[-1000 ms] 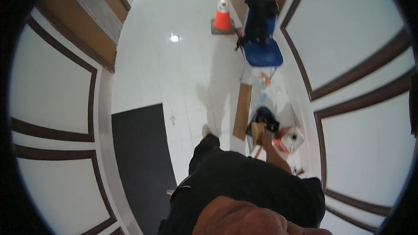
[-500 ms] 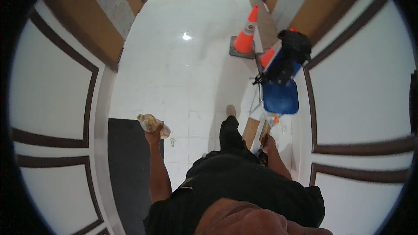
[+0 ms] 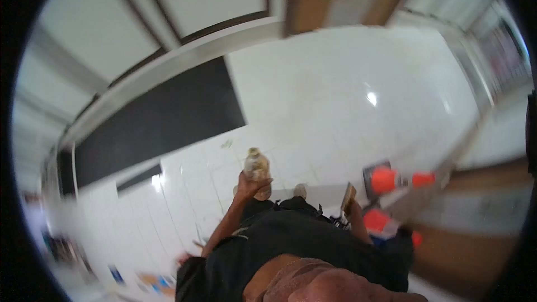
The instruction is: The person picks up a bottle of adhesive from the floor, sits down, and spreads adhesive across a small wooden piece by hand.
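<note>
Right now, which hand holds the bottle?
The left hand, gripping the bottle around its body; the right hand holds a flat tan thing, too blurred to identify.

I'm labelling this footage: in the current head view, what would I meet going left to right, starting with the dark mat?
Dark mat → bottle in the left hand → right shoe → flat brown object in the right hand → upper traffic cone.

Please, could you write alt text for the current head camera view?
A person's left hand grips a bottle, and the right hand holds a flat tan object, above a white floor. A dark floor section lies at left; orange cones are at right.
</note>
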`<state>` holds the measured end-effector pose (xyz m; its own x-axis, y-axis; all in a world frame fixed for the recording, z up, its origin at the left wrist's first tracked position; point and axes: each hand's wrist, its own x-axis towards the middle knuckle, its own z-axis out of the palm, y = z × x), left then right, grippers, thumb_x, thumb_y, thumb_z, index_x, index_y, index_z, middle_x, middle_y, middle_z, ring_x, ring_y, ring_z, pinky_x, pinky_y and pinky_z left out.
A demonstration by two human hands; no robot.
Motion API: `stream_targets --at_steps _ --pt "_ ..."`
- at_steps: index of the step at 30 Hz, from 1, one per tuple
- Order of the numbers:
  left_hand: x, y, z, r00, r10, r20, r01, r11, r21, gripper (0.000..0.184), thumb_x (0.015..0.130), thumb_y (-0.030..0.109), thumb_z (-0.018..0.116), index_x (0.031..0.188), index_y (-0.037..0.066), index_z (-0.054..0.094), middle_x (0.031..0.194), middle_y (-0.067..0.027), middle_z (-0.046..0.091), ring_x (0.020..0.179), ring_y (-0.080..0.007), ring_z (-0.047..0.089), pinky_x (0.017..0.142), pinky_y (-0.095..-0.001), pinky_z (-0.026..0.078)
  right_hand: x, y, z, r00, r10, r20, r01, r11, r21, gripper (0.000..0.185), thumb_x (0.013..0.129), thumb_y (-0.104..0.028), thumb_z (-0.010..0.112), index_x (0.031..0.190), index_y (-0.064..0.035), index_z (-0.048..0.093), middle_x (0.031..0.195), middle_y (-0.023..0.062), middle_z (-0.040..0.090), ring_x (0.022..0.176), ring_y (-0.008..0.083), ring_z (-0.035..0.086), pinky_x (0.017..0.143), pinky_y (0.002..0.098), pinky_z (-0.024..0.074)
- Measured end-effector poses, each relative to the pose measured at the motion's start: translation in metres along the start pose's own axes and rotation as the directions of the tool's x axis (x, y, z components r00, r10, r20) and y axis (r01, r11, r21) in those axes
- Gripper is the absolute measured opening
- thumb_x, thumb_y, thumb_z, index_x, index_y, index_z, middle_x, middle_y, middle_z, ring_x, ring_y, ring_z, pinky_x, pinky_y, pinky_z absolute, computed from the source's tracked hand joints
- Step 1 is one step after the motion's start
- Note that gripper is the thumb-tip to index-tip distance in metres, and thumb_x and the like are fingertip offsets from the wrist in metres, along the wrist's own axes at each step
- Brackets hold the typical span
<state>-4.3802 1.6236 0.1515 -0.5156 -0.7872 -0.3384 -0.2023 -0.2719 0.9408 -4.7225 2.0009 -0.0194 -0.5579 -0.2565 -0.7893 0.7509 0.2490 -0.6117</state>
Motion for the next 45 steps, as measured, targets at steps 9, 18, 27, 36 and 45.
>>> stream_targets --at_steps 9,18,27,36,45 --pt "-0.053 0.073 0.050 0.910 0.010 -0.414 -0.034 0.998 -0.049 0.066 0.063 0.023 0.091 0.118 -0.001 0.062 0.108 -0.0135 0.070 0.097 -0.0230 0.067 0.090 -0.0382 0.053 0.113 -0.127 0.076 0.878 0.217 0.426 0.220 0.607 -0.763 0.040 0.094 -0.042 0.063 0.112 -0.0062 0.062 0.102 0.0095 0.062 0.086 0.0268 0.061 0.064 0.0425 0.0477" --pt "-0.050 -0.105 0.052 0.906 0.064 -0.418 -0.099 0.993 -0.064 0.080 0.060 0.031 0.091 0.126 0.003 0.057 0.112 -0.0177 0.068 0.105 -0.0330 0.066 0.093 -0.0416 0.051 0.055 -0.130 0.264 0.958 0.154 0.244 0.008 0.831 -0.556 0.041 0.101 -0.038 0.055 0.129 -0.0076 0.058 0.117 0.0084 0.066 0.097 0.0248 0.065 0.073 0.0401 0.0530" --pt "-0.021 -0.170 0.043 0.864 -0.180 -0.471 0.156 0.984 -0.089 0.088 0.059 0.035 0.091 0.131 0.003 0.054 0.115 -0.0196 0.069 0.112 -0.0369 0.065 0.097 -0.0427 0.050 0.135 0.018 0.232 0.713 0.665 0.222 -0.422 0.660 -0.621 0.025 0.105 -0.028 0.049 0.112 -0.0074 0.061 0.104 0.0040 0.063 0.089 0.0199 0.061 0.079 0.0379 0.0524" --pt "0.090 -0.351 0.043 0.776 -0.388 -0.497 0.205 0.900 -0.384 0.077 0.062 0.030 0.093 0.124 0.000 0.058 0.116 -0.0155 0.069 0.105 -0.0248 0.067 0.094 -0.0375 0.052 0.256 0.185 0.268 0.833 0.507 0.221 -0.287 0.738 -0.611 0.039 0.105 -0.027 0.050 0.132 0.0000 0.054 0.126 0.0139 0.058 0.112 0.0294 0.057 0.098 0.0416 0.0474" --pt "0.149 -0.420 0.045 0.693 -0.382 -0.611 0.158 0.908 -0.387 0.054 0.069 0.014 0.090 0.114 0.001 0.063 0.107 -0.0076 0.069 0.097 -0.0187 0.066 0.085 -0.0367 0.055 0.294 0.203 0.361 0.772 0.279 0.571 0.050 0.869 -0.492 0.036 0.104 -0.024 0.051 0.130 0.0011 0.054 0.126 0.0118 0.058 0.118 0.0232 0.054 0.103 0.0362 0.0418"
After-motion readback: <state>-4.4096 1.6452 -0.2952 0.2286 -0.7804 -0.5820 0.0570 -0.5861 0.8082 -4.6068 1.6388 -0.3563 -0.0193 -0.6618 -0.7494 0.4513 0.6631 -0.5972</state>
